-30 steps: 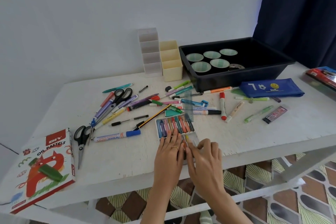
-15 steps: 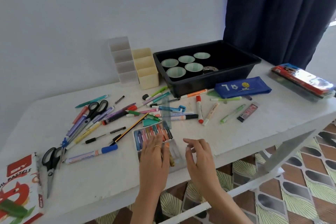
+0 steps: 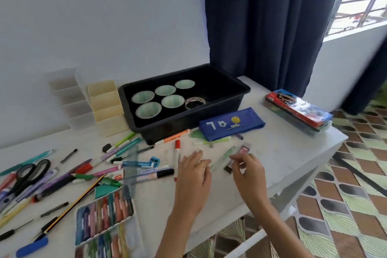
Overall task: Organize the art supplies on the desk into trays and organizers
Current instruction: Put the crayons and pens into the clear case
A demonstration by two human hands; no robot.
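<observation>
My left hand (image 3: pixel 194 176) lies flat with straight fingers on the white desk (image 3: pixel 282 153), its fingertips at a pale green pen (image 3: pixel 223 160). My right hand (image 3: pixel 247 168) is just to its right, its curled fingertips pinching a small pink and black lead case (image 3: pixel 240 153). Loose pens and markers (image 3: pixel 117 165), a clear ruler (image 3: pixel 130 172) and scissors (image 3: pixel 27 174) are scattered to the left. An open oil pastel tray (image 3: pixel 104 216) sits at the near edge.
A black tray (image 3: pixel 240 92) at the back holds several paper cups (image 3: pixel 147 110) and a tape roll (image 3: pixel 195 101). Cream (image 3: pixel 104 109) and clear (image 3: pixel 71 102) organizers stand left of it. A blue pouch (image 3: pixel 231 123) and a coloured box (image 3: pixel 297 109) lie to the right.
Both hands left the oil pastel tray and moved right across the desk to the green pen and lead case. The view swung right and closer.
</observation>
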